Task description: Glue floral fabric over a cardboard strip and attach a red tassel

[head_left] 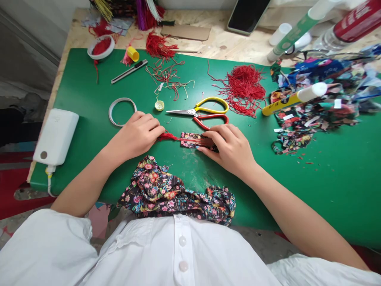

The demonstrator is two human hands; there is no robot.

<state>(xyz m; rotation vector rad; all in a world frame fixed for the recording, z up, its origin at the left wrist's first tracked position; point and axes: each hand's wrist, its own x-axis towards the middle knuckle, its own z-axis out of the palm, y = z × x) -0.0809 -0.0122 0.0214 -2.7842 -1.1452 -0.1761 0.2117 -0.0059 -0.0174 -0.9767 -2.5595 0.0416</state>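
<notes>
My left hand is closed around the end of a red tassel, its fingertips bunched over the green mat. From the tassel, thin reddish cords run right across a small floral fabric strip lying on the mat. My right hand pinches the strip's right end between thumb and fingers, covering part of it. Just above the strip lie scissors with one yellow and one red handle, blades pointing left. A crumpled piece of dark floral cloth rests between my forearms, near the mat's front edge.
White tape ring and power bank sit at left. Behind are a utility knife, loose cords and a red cord pile. At right, a yellow glue stick lies on fabric scraps. A phone stands behind.
</notes>
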